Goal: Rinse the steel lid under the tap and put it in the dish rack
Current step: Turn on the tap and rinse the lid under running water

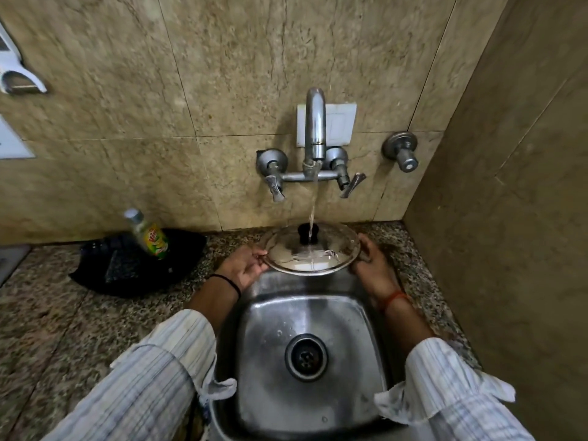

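**Lid under the stream, a hand on each edge**

The lid sits at frame centre, held above the back of the sink, knob side up, with water from the tap striking it just in front of the black knob. The left hand curls closed on the left rim; the right hand grips the right rim the same way.

To rinse well, I would tilt the lid toward the drain and turn it by the rim so the stream sweeps the whole top, then flip it to wash the underside, keeping both grips firm on wet steel.

The underside is hidden, so its cleanliness cannot be judged. Fingertips under the rim are out of sight. No rack is clearly visible; the dark object at left, behind a bottle, is too blurred to identify.
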